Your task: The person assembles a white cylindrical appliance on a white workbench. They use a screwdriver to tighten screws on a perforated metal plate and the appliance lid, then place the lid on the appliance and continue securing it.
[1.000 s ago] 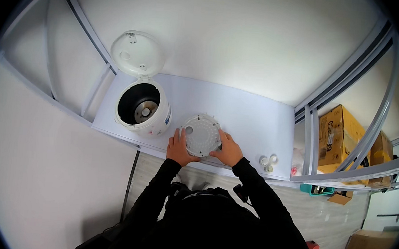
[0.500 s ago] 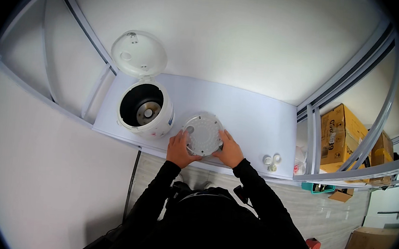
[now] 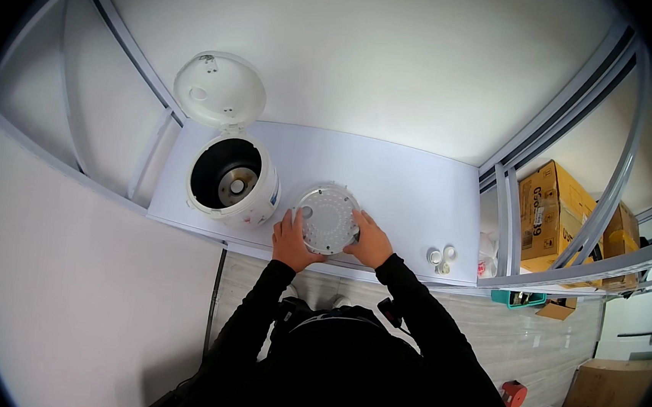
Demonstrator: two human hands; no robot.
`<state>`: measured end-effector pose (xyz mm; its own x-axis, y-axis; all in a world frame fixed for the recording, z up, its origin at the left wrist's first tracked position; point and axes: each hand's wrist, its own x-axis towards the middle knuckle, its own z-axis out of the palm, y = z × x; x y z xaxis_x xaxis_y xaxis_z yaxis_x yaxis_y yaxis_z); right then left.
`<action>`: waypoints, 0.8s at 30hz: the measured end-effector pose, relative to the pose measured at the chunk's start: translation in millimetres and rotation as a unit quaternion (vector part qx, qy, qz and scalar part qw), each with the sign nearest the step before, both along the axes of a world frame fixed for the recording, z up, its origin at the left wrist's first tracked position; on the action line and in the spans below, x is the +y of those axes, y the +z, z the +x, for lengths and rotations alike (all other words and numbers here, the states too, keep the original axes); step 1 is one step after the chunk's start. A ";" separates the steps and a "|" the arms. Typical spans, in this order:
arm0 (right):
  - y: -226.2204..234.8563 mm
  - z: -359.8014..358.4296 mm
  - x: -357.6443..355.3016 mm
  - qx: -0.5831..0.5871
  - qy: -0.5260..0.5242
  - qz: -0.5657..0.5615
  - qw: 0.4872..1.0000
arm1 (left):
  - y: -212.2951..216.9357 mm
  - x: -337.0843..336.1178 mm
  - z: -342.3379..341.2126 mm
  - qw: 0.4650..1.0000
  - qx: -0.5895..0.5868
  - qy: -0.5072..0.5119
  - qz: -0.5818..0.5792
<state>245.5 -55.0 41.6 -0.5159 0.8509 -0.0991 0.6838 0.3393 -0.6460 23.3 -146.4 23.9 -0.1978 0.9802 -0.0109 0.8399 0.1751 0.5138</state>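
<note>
A round, pale grey disc (image 3: 328,217) with dots over its face and small dark spots around its rim is at the table's front edge. My left hand (image 3: 292,243) grips its lower left side, the fingertips bent over the rim. On the opposite side my right hand (image 3: 372,242) holds the rim between thumb and fingers. To the left of the disc stands a white rice cooker (image 3: 254,198) with its lid (image 3: 220,89) raised. Inside, a round heating plate (image 3: 237,186) shows at the bottom of the dark cavity. The disc's underside is hidden.
Several small white round pieces (image 3: 441,257) lie near the table's (image 3: 411,187) right front corner. Frame posts (image 3: 510,218) rise at the right end, with cardboard boxes (image 3: 551,217) beyond. A teal bin (image 3: 518,299) and a red object (image 3: 514,394) are lower right.
The whole view has shifted slightly, so most things appear a little further left. Both hands keep their hold on the disc.
</note>
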 end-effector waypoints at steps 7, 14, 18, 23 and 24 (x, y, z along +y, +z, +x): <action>4.1 6.2 -0.7 0.027 0.009 -0.001 1.000 | 6.1 -2.0 -1.7 1.000 -0.028 -0.003 0.012; 14.1 53.6 -4.4 0.031 -0.028 0.001 0.999 | 21.1 10.3 42.5 0.999 -0.022 -0.032 0.022; 15.6 94.3 -8.1 0.024 -0.060 -0.004 0.998 | 29.4 20.1 83.2 0.998 -0.028 -0.058 0.006; 5.7 137.3 -12.2 0.027 -0.079 -0.008 0.996 | 25.7 26.5 121.5 0.996 -0.019 -0.087 0.001; 6.1 144.1 -12.1 0.021 -0.080 -0.008 0.997 | 26.0 26.9 127.9 0.996 -0.014 -0.089 -0.001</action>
